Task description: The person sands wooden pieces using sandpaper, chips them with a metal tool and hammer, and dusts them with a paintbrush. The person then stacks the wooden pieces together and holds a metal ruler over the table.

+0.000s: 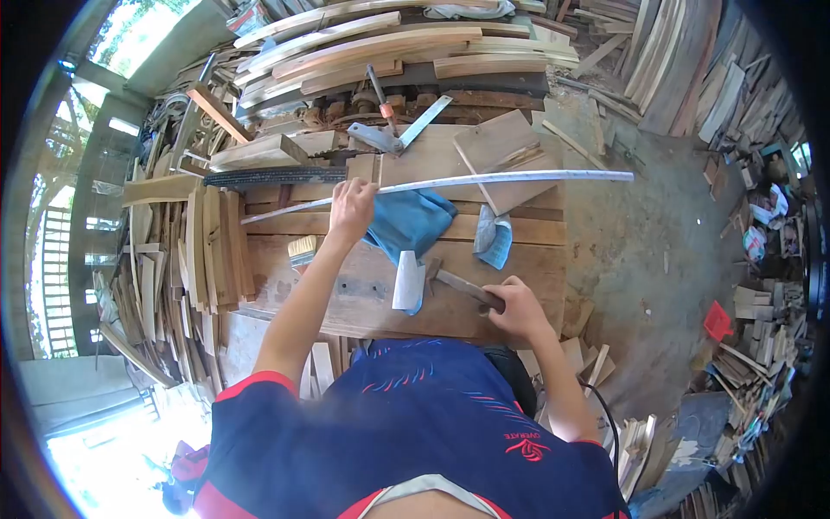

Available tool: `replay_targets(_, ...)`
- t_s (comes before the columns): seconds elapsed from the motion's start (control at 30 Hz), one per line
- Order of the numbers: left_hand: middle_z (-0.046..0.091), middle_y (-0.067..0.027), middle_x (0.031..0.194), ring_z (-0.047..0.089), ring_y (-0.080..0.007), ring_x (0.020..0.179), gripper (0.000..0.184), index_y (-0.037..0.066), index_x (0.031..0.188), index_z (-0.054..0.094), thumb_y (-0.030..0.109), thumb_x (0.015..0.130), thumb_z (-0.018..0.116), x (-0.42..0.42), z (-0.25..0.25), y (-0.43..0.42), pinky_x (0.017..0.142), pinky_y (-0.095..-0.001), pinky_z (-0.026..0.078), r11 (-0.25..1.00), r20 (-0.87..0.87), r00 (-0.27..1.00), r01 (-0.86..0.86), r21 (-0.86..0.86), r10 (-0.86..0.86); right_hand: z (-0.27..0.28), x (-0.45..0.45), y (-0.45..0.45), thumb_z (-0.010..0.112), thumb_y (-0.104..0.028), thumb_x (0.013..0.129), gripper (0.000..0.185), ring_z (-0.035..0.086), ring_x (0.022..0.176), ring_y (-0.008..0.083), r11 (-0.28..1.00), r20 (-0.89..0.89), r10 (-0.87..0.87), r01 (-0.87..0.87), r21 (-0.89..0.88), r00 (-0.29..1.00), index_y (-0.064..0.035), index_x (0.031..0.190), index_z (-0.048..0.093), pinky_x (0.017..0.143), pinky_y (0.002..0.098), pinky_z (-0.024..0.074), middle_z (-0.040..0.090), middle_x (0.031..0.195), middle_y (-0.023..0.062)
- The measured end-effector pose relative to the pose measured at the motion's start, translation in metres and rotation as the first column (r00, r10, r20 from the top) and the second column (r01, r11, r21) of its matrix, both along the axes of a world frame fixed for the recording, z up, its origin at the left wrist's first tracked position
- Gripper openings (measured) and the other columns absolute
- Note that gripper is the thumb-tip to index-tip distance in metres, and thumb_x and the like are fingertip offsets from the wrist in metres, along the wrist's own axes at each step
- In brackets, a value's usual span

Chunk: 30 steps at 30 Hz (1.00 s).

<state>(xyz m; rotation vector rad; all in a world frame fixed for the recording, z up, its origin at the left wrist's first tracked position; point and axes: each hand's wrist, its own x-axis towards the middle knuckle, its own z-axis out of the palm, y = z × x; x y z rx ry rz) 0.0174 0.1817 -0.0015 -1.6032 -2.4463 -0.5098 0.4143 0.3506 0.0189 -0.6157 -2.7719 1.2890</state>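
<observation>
My left hand (353,210) is closed on a long, thin white strip (510,176) that lies across the workbench (346,303). My right hand (516,307) grips the wooden handle of a hammer (462,285), whose head rests on the bench to the left. A blue cloth (419,221) lies crumpled beside my left hand. Between the hands sits a curled white sheet with a blue edge (409,281). Another curled grey-and-blue piece (493,240) is further right. A paintbrush (303,251) lies left of my left forearm.
A metal square (424,123) and a tool with an orange band (385,105) lie at the bench's far side. Near them is a flat wooden board (510,156). Stacked planks (372,52) fill the back; upright wood pieces (203,251) stand left. A red dustpan-like object (717,321) is on the floor.
</observation>
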Motion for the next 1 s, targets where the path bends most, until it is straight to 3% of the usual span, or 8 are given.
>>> replay_targets(0.17,0.069,-0.0133,0.102,0.068,-0.0368,0.097,0.015,0.008,0.107,0.074,0.009,0.092,0.073,0.029,0.042,0.015,0.088,-0.0482,0.054,0.981,0.109,0.994,0.003,0.194,-0.025,0.014,-0.020,-0.002,0.079,-0.021,0.083,0.030,0.070,0.102,0.0368,0.995,0.088,-0.013,0.003,0.104,0.996,-0.0034,0.108,0.080,0.094,0.0471,0.0564,0.076,0.106,0.0198)
replay_targets(0.27,0.068,-0.0114,0.100,0.068,-0.0362,0.093,0.013,0.008,0.104,0.075,0.009,0.091,0.073,0.053,0.058,0.017,0.083,-0.0478,0.056,0.977,0.217,0.976,-0.026,0.212,-0.021,0.043,-0.042,0.007,0.080,-0.031,0.088,0.032,0.071,0.101,0.0371,0.958,-0.084,-0.241,0.251,0.140,0.967,-0.0023,0.103,0.080,0.094,0.0465,0.0566,0.077,0.107,0.0196)
replay_targets(0.37,0.069,-0.0135,0.096,0.070,-0.0363,0.089,0.016,0.007,0.107,0.076,0.012,0.091,0.075,0.079,0.068,0.012,0.078,-0.0478,0.057,0.986,0.367,0.930,-0.073,0.152,0.012,0.056,-0.061,0.043,0.076,-0.038,0.093,0.037,0.074,0.096,0.0387,0.903,-0.077,-0.428,0.429,-0.006,0.901,-0.0022,0.101,0.080,0.089,0.0453,0.0572,0.078,0.102,0.0214)
replay_targets(0.43,0.071,-0.0150,0.097,0.072,-0.0362,0.089,0.020,0.006,0.109,0.077,0.016,0.091,0.077,0.094,0.065,0.005,0.080,-0.0459,0.057,0.981,0.489,0.872,-0.123,0.153,0.034,0.071,-0.075,0.069,0.074,-0.040,0.095,0.041,0.075,0.088,0.0399,0.852,0.064,-0.511,0.495,0.170,0.857,-0.0003,0.102,0.079,0.084,0.0453,0.0580,0.077,0.099,0.0237)
replay_targets(0.53,0.071,-0.0160,0.097,0.072,-0.0349,0.089,0.024,0.005,0.110,0.077,0.020,0.091,0.079,0.113,0.059,0.000,0.080,-0.0440,0.057,0.980,0.625,0.779,-0.163,0.118,0.054,0.059,-0.090,0.095,0.072,-0.045,0.098,0.049,0.076,0.078,0.0361,0.803,0.052,-0.596,0.595,0.043,0.801,0.0029,0.101,0.079,0.079,0.0433,0.0599,0.079,0.095,0.0221)
replay_targets(0.7,0.068,-0.0127,0.101,0.070,-0.0329,0.086,0.029,0.009,0.113,0.076,0.021,0.087,0.082,0.135,0.052,-0.009,0.077,-0.0445,0.057,0.975,0.596,0.801,-0.171,0.141,0.054,0.002,-0.110,0.090,0.059,-0.043,0.109,0.046,0.073,0.070,0.0124,0.436,0.126,-0.685,0.542,-0.718,0.718,0.0008,0.118,0.069,0.049,0.0208,0.0461,0.078,0.098,0.0138)
replay_targets(0.93,0.064,-0.0127,0.111,0.067,-0.0329,0.101,0.046,0.010,0.128,0.070,0.022,0.085,0.083,0.140,0.046,-0.002,0.086,-0.0454,0.054,0.983,0.551,0.833,-0.130,0.133,0.035,-0.035,-0.131,0.087,0.063,-0.042,0.107,0.040,0.070,0.078,0.0142,0.428,-0.028,-0.690,0.377,-0.821,0.724,-0.0034,0.117,0.066,0.061,0.0266,0.0538,0.078,0.103,0.0124)
replay_targets(1.0,0.062,-0.0141,0.120,0.062,-0.0347,0.113,0.055,0.012,0.136,0.066,0.023,0.085,0.083,0.140,0.048,-0.001,0.095,-0.0472,0.050,0.985,0.434,0.901,-0.085,0.153,0.010,-0.024,-0.133,0.109,0.060,-0.037,0.109,0.036,0.069,0.074,0.0140,0.354,-0.044,-0.820,0.444,-0.823,0.571,-0.0023,0.114,0.066,0.058,0.0269,0.0527,0.076,0.095,0.0115)
